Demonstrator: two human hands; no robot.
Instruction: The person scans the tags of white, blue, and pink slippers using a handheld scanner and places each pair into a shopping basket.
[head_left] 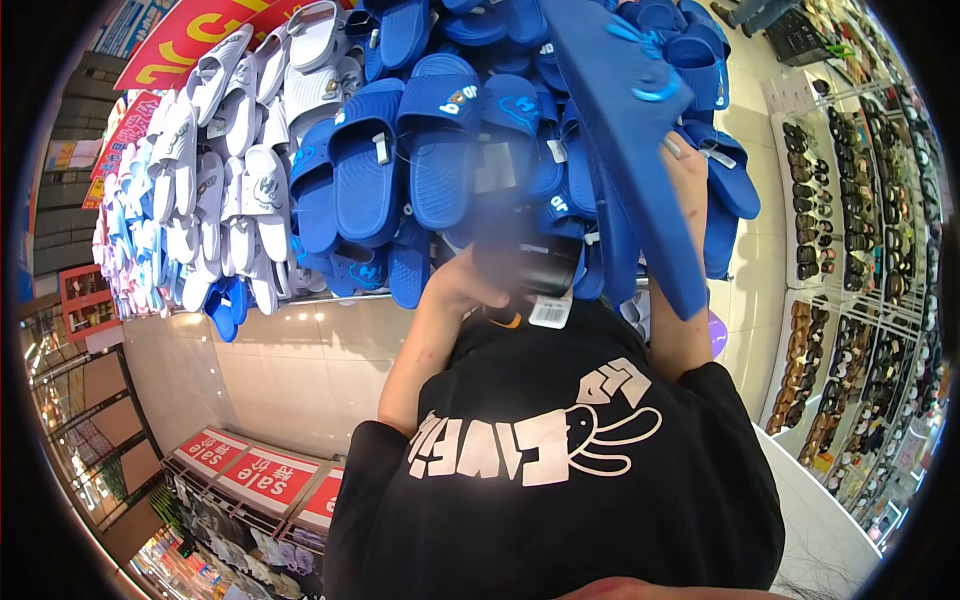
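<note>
My right hand (687,185) is closed on a pair of blue slides (640,170), held up with the soles stretching down toward my body. A shiny light-blue design marks the strap, and the slides hide part of the fingers. Wrapped round a black, motion-smeared object (545,262) is my left hand (470,278); I cannot tell what kind of thing it is. A white barcode tag (549,311) hangs just below it, beside an orange mark on black. Ahead of both hands, blue slides (440,150) with small white tags hang in dense rows.
White slides (265,205) and paler ones fill the display to the left, under red signs (190,40). Shelves of dark footwear (850,200) line the right side across a tiled aisle (750,260). Red sale signs (275,485) top a rack at lower left.
</note>
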